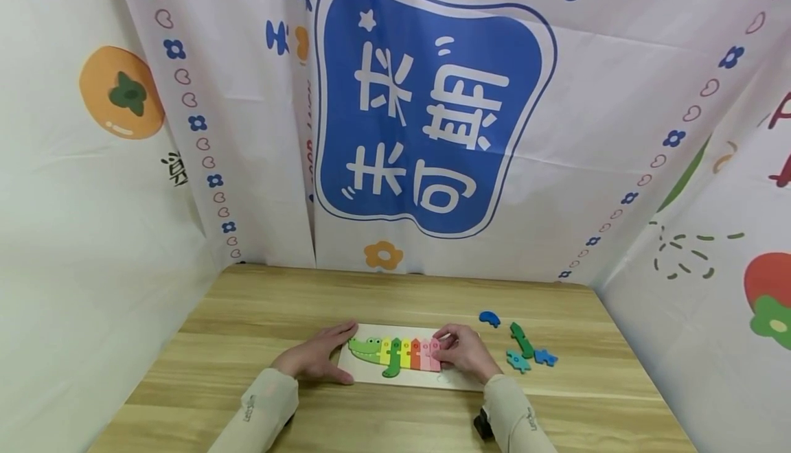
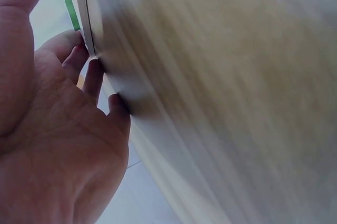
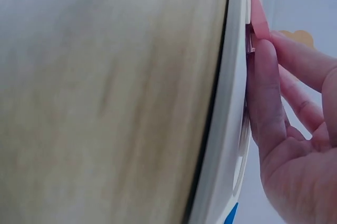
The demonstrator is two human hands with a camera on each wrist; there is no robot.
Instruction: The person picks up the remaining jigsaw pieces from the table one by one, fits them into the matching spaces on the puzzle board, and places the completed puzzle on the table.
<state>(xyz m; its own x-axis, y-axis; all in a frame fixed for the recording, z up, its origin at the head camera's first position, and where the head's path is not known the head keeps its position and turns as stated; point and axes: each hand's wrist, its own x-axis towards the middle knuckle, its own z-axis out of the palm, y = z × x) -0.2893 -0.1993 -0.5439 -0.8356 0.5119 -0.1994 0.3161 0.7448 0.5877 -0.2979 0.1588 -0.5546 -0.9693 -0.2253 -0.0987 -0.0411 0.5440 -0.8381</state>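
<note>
A white puzzle board [image 1: 408,381] lies on the table with a crocodile picture on it. The crocodile's green head [image 1: 364,348] faces left, followed by yellow, green, red-orange and pink pieces. My left hand [image 1: 315,357] is spread at the board's left end, with its thumb and fingers touching the edge near the two corners. In the left wrist view the fingers [image 2: 93,79] rest lightly bent along that edge. My right hand [image 1: 466,353] pinches a pink puzzle piece [image 3: 258,18] between thumb and index finger, at the right end of the coloured row.
To the right of the board lie several loose puzzle pieces: a dark blue one [image 1: 489,318], a long green one [image 1: 522,340], a teal one [image 1: 518,362] and a blue one [image 1: 546,357]. Printed white cloth [image 1: 593,130] hangs around the wooden table [image 1: 296,288].
</note>
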